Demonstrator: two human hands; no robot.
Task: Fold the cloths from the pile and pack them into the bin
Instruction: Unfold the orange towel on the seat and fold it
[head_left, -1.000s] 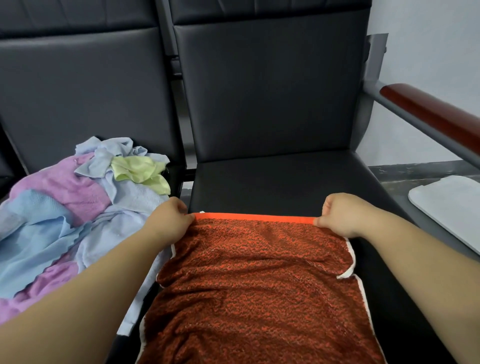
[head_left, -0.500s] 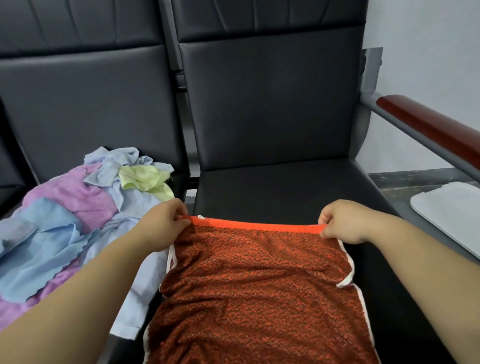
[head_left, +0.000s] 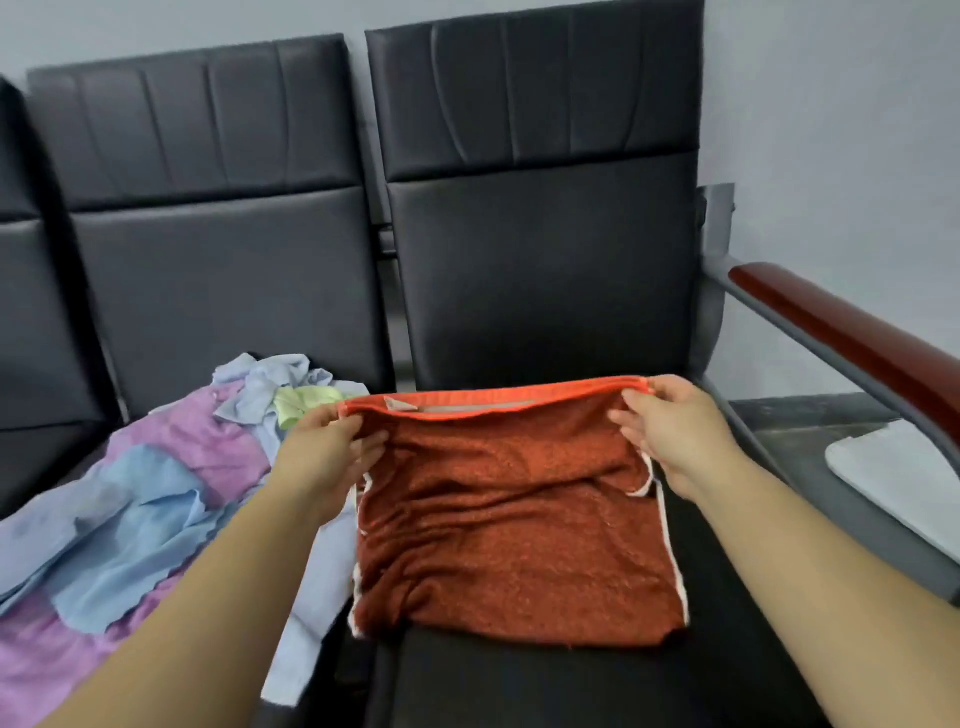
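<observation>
Early going: one orange cloth (head_left: 514, 525) mid-fold, nothing seen packed.
Pinched at its far corners by left hand (head_left: 332, 441) and right hand (head_left: 670, 431), far edge raised off the black seat (head_left: 571, 686), near half lying on it. Beside it, a pile (head_left: 156, 499) of blue, purple and green cloths left to fold. Could not tell whether the white thing (head_left: 893, 483) at right was the bin.

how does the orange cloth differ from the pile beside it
The orange cloth is spread out, pinched by the left hand and right hand; the pile lies crumpled. The orange cloth is mostly one colour; the pile mixes blue, purple and green. Both lie on black seats.
</observation>
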